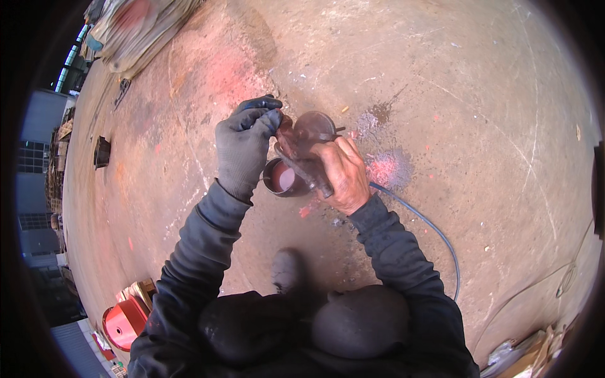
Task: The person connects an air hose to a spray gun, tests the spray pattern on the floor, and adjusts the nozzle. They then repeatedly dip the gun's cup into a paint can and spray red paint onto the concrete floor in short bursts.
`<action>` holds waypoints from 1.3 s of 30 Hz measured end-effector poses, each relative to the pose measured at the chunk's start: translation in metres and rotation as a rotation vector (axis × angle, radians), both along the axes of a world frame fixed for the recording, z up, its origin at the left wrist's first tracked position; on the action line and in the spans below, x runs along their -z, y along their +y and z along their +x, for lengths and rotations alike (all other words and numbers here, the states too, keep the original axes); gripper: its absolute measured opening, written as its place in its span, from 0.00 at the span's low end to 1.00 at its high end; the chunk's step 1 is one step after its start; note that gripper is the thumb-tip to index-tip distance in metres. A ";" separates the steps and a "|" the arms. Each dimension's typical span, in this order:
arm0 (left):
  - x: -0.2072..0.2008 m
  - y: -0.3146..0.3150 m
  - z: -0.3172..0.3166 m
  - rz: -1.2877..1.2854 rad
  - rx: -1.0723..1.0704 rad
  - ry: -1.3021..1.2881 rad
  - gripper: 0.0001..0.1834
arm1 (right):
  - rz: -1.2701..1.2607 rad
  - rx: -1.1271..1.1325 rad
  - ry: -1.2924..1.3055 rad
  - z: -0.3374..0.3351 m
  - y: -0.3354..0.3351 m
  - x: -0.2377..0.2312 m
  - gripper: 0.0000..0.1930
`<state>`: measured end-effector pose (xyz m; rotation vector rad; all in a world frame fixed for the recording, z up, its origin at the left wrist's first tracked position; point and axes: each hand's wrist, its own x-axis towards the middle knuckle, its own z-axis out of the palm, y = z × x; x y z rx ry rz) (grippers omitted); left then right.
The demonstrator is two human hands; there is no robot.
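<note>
A paint-stained spray gun (pixel 291 140) with a round, dark reddish cup (pixel 314 125) is held up in front of me. My right hand (pixel 345 173), bare, is closed on it from the right, near the cup and the handle. My left hand (pixel 242 151) wears a grey glove with dark fingertips. Its thumb and fingers are pinched at the gun's left end; the exact part between them is hidden. Below the gun is a small dark pot (pixel 267 179) with reddish-pink paint inside, partly covered by the gun.
A dark hose (pixel 435 228) curves over the concrete floor from near my right wrist. Pink paint stains (pixel 389 170) mark the ground. A red container (pixel 125 323) stands lower left, a black bucket (pixel 101 152) farther left. Stacked flat material (pixel 142 31) lies upper left, wrapping scraps (pixel 532 356) lower right.
</note>
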<state>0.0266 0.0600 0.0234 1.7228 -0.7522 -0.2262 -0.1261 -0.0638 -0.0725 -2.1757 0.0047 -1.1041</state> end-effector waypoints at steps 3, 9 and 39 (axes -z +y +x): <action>-0.002 -0.002 -0.001 -0.001 -0.010 0.009 0.08 | -0.005 0.004 0.030 0.002 -0.001 0.002 0.23; -0.003 -0.003 0.001 0.085 -0.026 0.023 0.09 | 0.062 0.001 -0.013 0.005 0.004 -0.001 0.29; 0.045 0.123 0.025 0.064 -0.256 0.259 0.34 | 0.970 -0.475 0.081 -0.012 0.024 -0.066 0.23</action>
